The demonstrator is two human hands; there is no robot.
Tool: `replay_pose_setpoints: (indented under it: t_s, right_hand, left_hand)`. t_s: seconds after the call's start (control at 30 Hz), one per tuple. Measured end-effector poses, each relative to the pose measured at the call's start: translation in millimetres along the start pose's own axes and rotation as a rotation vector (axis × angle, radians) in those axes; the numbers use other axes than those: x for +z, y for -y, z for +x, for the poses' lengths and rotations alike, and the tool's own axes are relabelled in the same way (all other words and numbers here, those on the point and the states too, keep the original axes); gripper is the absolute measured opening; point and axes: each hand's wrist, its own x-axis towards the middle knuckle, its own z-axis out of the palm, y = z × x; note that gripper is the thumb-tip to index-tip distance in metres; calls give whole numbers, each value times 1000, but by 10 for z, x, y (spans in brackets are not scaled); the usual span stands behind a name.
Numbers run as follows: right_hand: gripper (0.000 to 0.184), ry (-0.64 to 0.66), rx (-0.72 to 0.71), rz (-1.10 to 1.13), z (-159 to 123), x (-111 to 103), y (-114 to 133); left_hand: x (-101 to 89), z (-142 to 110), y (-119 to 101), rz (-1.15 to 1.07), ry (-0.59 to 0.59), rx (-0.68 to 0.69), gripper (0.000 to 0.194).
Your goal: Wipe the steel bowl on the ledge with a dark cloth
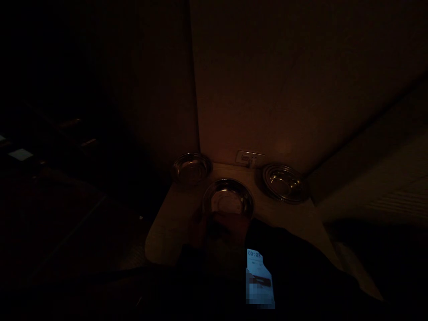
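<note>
In very dim light, my right hand reaches in from a dark sleeve at the near rim of a shiny metal bowl. Its fingers look curled around something too dark to make out. Close beside it on the left is my left hand, only faintly visible, with its fingers lost in shadow. The shallow round bowl stands on a small wooden table. Whether either hand touches the bowl cannot be told.
A second metal bowl sits at the table's back left corner. Several nested metal bowls stand at the back right. Behind is a wall with a socket plate. A lit phone screen shows below my right sleeve.
</note>
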Motion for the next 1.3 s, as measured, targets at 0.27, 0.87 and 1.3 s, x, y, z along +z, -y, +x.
replay_pose_setpoints:
  t_s: [0.27, 0.87, 1.3]
  right_hand:
    - [30, 42, -2, -159, -345, -11, -193]
    - [35, -285, 64, 13, 59, 363, -102]
    - [25, -118, 336, -440, -26, -69, -400]
  left_hand:
    - [79, -110, -30, 0, 29, 156, 41]
    - [36, -155, -29, 162, -41, 196, 45]
    - [49, -149, -77, 142, -70, 139, 43]
